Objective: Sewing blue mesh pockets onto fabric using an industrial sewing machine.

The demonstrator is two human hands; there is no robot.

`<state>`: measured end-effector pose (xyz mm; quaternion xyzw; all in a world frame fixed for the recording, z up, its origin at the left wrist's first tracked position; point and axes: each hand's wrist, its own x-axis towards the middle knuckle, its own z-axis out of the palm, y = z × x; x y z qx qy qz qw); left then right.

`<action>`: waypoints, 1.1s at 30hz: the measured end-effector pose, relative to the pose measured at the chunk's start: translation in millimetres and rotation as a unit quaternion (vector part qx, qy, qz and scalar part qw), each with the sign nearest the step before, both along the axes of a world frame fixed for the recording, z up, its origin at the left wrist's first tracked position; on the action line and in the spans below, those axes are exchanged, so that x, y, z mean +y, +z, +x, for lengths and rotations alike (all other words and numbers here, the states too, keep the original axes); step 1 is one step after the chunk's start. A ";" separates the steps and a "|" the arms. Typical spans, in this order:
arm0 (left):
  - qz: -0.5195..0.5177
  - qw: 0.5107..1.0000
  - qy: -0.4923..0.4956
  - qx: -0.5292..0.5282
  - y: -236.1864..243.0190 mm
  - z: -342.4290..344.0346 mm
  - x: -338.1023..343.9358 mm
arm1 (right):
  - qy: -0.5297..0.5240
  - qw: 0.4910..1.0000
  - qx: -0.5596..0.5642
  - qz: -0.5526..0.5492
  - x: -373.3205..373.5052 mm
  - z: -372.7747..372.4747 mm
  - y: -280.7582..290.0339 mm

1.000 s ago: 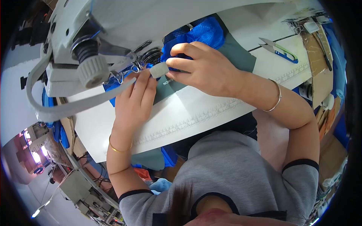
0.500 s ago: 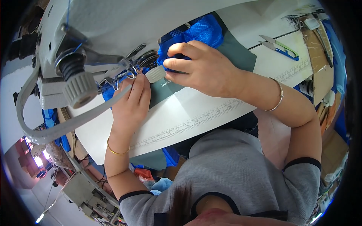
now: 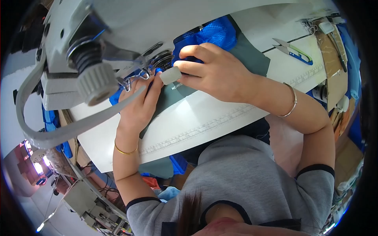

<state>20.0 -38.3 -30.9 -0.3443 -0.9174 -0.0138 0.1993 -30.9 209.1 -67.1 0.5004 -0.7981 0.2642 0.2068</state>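
Note:
A grey-green cloth (image 3: 252, 53) with a bright blue mesh piece (image 3: 217, 33) lies under the head of a white sewing machine (image 3: 157, 17). My left hand (image 3: 138, 105) rests on the cloth left of the tension knob (image 3: 171, 75). Its fingers point away from me and lie fairly flat, with the index finger apart; thread guides hide some tips. On the knob's other side, my right hand (image 3: 222, 74) has bent fingers closed on the blue mesh, their tips partly hidden. Needle and stitching point cannot be seen behind the machine parts.
A curved pale machine lever (image 3: 59, 135) arcs in front at the left, below a larger ribbed knob (image 3: 96, 87). Thread snips (image 3: 295, 53) lie at the right on the white worktop (image 3: 189, 126), which bears a printed ruler. Cardboard (image 3: 330, 86) borders it at far right.
The view has shifted slightly, so the machine parts sit further right. My left index finger has parted more from its neighbours. The right hand stays by the blue mesh, almost unmoved.

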 end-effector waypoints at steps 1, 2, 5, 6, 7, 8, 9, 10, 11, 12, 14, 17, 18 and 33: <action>-0.003 1.000 0.000 0.005 2.1 -0.5 1.4 | 0.003 1.000 0.001 0.001 0.4 0.1 0.9; -0.005 1.000 0.001 0.010 3.6 -1.0 2.6 | 0.006 1.000 -0.004 0.008 0.9 0.1 1.9; -0.022 0.998 -0.038 0.042 5.4 -5.2 6.7 | 0.006 1.000 -0.011 0.021 1.3 -0.5 5.6; -0.022 0.998 -0.037 0.042 5.5 -4.9 7.1 | 0.000 1.000 -0.013 0.026 1.0 -0.7 6.8; -0.002 0.999 -0.042 0.016 5.2 -5.1 7.2 | 0.001 1.000 -0.012 0.026 0.3 -0.9 7.5; 0.017 0.999 -0.047 -0.011 5.1 -5.5 6.9 | -0.001 0.999 -0.015 0.034 -0.4 -0.8 8.1; 0.017 0.999 -0.046 -0.010 5.1 -6.0 5.6 | -0.003 0.999 -0.017 0.041 -1.0 -0.8 8.9; 0.031 0.999 -0.022 -0.039 5.1 -5.9 4.0 | -0.001 0.999 -0.017 0.041 -1.5 -0.4 10.0; 0.044 0.997 0.002 -0.068 4.9 -6.0 2.5 | -0.003 0.999 -0.034 0.037 -2.2 0.0 11.3; 0.044 0.997 0.004 -0.067 2.5 -7.0 0.7 | -0.004 0.998 -0.050 0.033 -3.0 0.3 12.2; 0.093 0.992 0.020 -0.087 -3.2 -10.3 -2.7 | -0.007 0.998 -0.031 0.051 -5.2 -0.2 12.6; 0.109 0.992 -0.028 -0.052 3.4 -11.7 3.3 | -0.012 0.996 -0.022 0.091 -7.5 0.6 18.7; 0.110 0.992 -0.027 -0.052 2.2 -12.7 1.5 | -0.014 0.993 -0.030 0.112 -7.7 1.2 20.9; 0.083 0.996 -0.009 -0.028 0.1 -0.6 2.9 | -0.023 0.997 -0.076 -0.019 -10.4 4.7 10.4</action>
